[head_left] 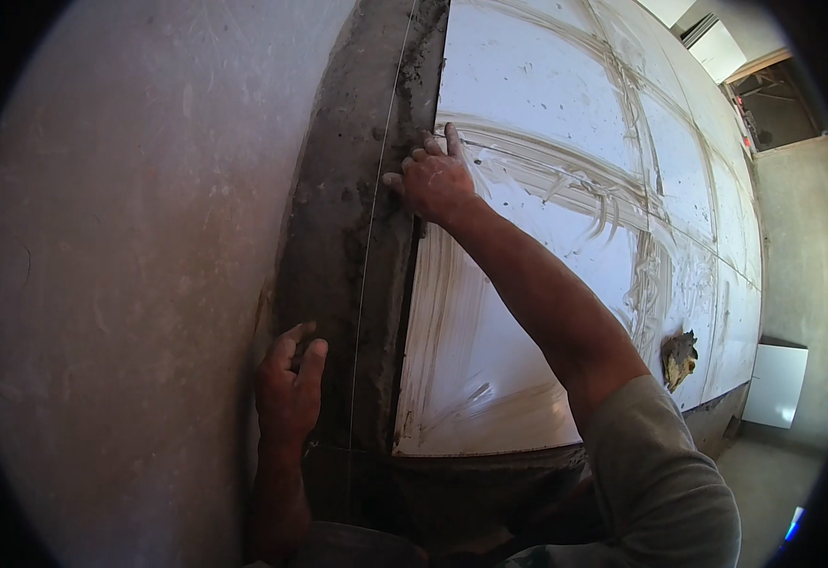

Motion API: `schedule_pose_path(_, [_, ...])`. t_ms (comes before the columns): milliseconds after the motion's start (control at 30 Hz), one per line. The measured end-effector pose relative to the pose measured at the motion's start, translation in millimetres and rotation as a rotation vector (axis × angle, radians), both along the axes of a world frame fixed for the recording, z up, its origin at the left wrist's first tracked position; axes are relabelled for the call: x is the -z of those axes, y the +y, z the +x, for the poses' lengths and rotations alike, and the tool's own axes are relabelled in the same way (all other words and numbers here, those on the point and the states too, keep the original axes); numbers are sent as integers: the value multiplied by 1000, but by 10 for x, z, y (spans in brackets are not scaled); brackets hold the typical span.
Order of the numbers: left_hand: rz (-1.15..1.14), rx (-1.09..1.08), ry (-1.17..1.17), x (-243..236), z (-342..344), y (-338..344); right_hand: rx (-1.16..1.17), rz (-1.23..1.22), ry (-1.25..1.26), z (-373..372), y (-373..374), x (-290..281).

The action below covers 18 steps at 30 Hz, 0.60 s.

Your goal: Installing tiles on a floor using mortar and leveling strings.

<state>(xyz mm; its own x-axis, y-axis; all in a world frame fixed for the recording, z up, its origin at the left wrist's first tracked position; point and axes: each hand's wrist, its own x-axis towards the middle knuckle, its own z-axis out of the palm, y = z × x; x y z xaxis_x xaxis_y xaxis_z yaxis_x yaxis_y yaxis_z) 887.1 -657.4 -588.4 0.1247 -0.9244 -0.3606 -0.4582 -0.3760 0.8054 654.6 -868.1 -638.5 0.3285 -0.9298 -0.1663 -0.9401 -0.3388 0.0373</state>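
My right hand (431,178) rests, fingers apart, on the left edge of the white floor tiles (518,66), which are streaked with grey smears. Beside it a thin white string (365,275) runs lengthwise over a dark, rough mortar strip (338,199). My left hand (289,383) is lower down, between that strip and the pale wall (121,237), with fingers loosely bent and apart, holding nothing I can see. A crumpled, dirty lump (679,358), perhaps a sponge or rag, lies on the tiles to the right of my right forearm.
At the far right a loose white tile (774,383) leans by a wall (792,218) above a grey floor (764,492). A dark opening (774,99) and stacked pale boards or tiles (715,47) are at the top right.
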Motion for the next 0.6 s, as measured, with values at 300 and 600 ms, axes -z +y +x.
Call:
schedule_pose_path(300, [-40, 8, -24, 33, 66, 20, -58, -25, 81, 42, -27, 45])
schedule_pose_path(600, [9, -5, 1, -18, 67, -13, -163, 28, 269, 31, -135, -120])
